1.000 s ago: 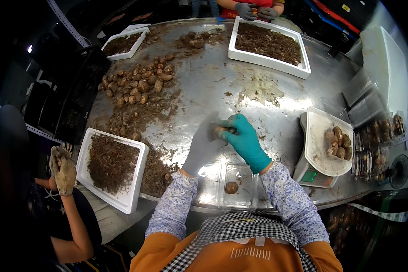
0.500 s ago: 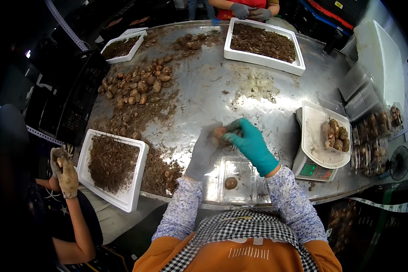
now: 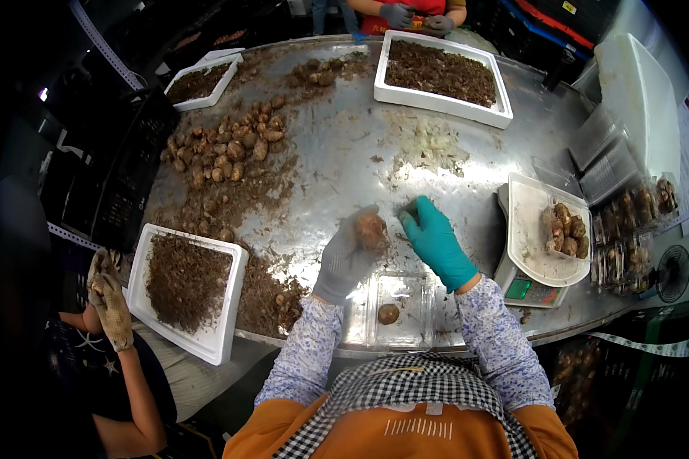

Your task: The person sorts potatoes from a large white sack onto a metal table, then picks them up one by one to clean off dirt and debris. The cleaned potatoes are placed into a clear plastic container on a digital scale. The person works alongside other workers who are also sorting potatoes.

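My left hand, in a grey glove, is closed around a round brown taro above the metal table. Just right of it is my right hand in a teal glove; it is apart from the taro, with thumb and fingers spread and nothing in them. Below both hands, close to the table's near edge, lies a clear plastic tray. One small taro rests in it.
A pile of taros lies at the left among loose dirt. White foam trays hold brown scrapings. At the right, a scale bears a filled clear box, with packed boxes beyond. Gloved co-workers' hands are at left and far side.
My right hand has drawn away from the taro to the right and its fingers have parted. The taro stays in my left hand. The left co-worker's hands have shifted slightly.
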A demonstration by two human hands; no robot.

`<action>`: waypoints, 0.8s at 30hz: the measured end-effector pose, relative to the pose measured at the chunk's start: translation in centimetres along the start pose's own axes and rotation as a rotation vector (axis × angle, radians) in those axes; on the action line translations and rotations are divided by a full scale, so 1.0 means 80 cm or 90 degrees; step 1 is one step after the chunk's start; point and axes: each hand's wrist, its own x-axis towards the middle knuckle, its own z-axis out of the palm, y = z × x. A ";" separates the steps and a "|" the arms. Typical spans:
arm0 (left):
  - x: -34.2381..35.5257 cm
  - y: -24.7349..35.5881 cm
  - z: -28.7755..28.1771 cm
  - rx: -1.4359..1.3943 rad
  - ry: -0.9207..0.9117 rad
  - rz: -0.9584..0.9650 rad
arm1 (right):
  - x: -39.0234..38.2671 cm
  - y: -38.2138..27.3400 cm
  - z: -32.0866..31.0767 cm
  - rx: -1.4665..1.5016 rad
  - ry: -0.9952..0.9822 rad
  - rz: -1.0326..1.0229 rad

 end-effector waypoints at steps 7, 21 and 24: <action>0.017 -0.020 0.014 -0.013 0.121 -0.065 | 0.000 -0.023 0.015 0.156 -0.050 -0.164; 0.033 -0.021 -0.008 -0.062 0.117 0.009 | -0.002 0.021 -0.014 -0.017 -0.027 -0.002; 0.031 -0.029 0.004 0.012 0.131 0.020 | 0.006 -0.030 -0.019 -0.186 -0.060 0.019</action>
